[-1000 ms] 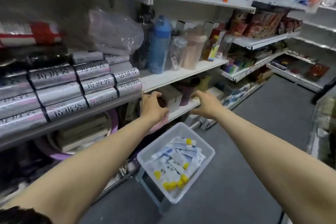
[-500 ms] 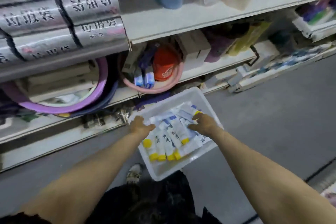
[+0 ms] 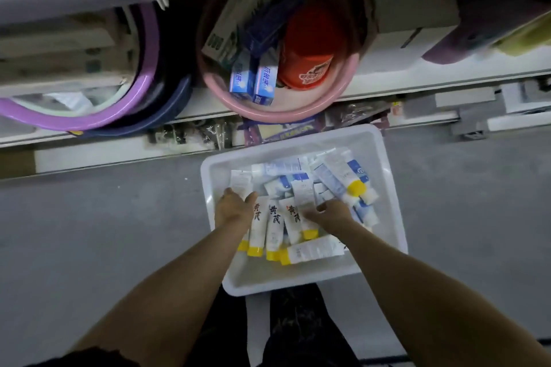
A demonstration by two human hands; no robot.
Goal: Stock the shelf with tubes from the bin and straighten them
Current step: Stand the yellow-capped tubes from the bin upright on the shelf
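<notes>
1. head view: the left hand [image 3: 235, 210] lies with straight fingers pressed against the left side of a row of white squeeze tubes with yellow caps [image 3: 274, 226]. the right hand [image 3: 329, 216] curls its fingers over the row's right side and grips a tube there.
2. the tubes lie in a white rectangular plastic bin [image 3: 390, 197] on the grey floor [image 3: 89, 232], just in front of the shelving. the near row points its caps toward the person; the far tubes are heaped crosswise.
3. the step in hand looks like gathering a bunch. squeeze the row evenly from both sides, keep the caps facing one way, and lift level so no middle tube slips out.
4. the bin walls sit close to both wrists, so rise straight up before swinging. the white lower shelf [image 3: 402, 83] is crowded by a pink round basin [image 3: 298, 112] holding boxes, so room there looks scant. the floor to the left is open.
</notes>
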